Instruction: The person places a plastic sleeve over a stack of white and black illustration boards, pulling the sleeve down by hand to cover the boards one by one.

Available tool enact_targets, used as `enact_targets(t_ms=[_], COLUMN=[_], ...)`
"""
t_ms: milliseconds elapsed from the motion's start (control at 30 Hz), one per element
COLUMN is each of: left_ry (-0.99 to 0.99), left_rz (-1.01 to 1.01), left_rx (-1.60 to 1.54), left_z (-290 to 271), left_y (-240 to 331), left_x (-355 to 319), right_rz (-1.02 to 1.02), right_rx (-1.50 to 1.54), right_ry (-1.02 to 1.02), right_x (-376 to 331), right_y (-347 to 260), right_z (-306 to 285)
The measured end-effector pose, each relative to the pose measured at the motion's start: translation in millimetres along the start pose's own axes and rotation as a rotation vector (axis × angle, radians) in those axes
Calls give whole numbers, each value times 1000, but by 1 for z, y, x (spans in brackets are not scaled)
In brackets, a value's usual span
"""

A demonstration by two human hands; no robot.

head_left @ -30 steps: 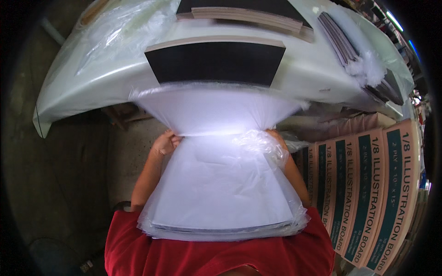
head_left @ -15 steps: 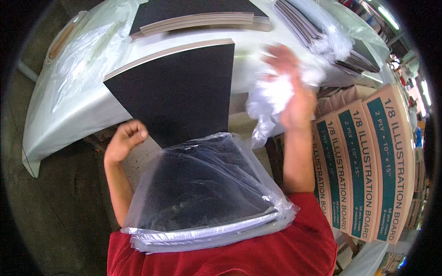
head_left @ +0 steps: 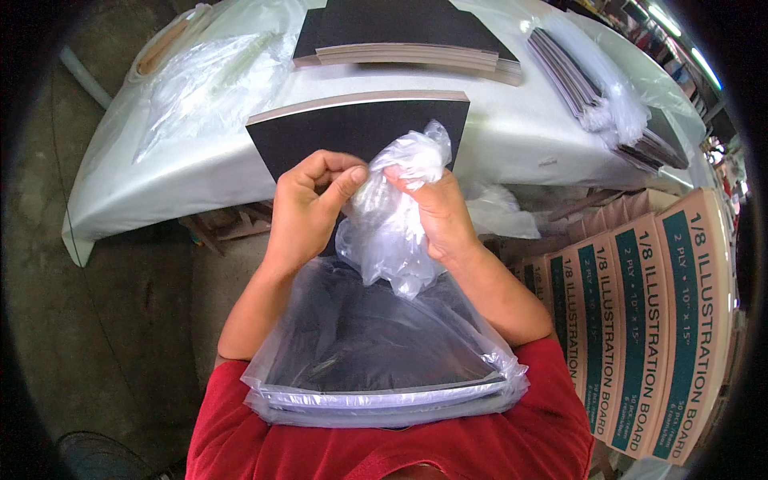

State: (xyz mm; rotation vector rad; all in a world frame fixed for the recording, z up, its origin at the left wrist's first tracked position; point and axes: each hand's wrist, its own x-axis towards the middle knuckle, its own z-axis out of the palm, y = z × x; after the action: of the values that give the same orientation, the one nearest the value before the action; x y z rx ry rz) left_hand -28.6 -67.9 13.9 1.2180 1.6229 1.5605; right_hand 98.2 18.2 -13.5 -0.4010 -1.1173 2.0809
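My right hand (head_left: 436, 204) is closed round a bunched clear plastic bag (head_left: 388, 216), its crumpled folds hanging below the fingers. Thumb and forefinger of my left hand (head_left: 316, 192) pinch together at the bag's left edge. Behind both hands, a stack of black boards with a pale edge (head_left: 320, 128) leans upright against the table. Closer to my body, black boards inside a clear plastic cover (head_left: 376, 336) rest against my red shirt. Its folded plastic end lies across my chest, and the bunched bag hides part of the boards.
Another stack of black boards (head_left: 408, 40) lies on the white-covered table (head_left: 168, 180). Loose clear plastic (head_left: 216, 88) is spread at the left. Plastic-wrapped boards (head_left: 568, 72) lie at the far right. Several brown cartons with green panels (head_left: 672, 320) stand to my right.
My right hand has brought the bunched plastic bag leftward to the middle. My left hand has risen and moved right to meet it. The view has shifted slightly.
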Motion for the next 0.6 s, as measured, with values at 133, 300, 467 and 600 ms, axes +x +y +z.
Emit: enact_targets(t_ms=[133, 300, 467, 600], left_ry=[112, 52, 16, 68], left_rz=[211, 128, 133, 187], left_rx=[7, 106, -5, -6], left_z=[10, 0, 4, 4], left_y=[2, -6, -4, -5], left_x=[-2, 0, 1, -2], right_rz=[-10, 50, -2, -6], right_rx=[1, 63, -33, 64], right_ry=[73, -36, -79, -96], right_x=[3, -1, 1, 0], right_y=[2, -11, -7, -5], right_z=[2, 7, -4, 5])
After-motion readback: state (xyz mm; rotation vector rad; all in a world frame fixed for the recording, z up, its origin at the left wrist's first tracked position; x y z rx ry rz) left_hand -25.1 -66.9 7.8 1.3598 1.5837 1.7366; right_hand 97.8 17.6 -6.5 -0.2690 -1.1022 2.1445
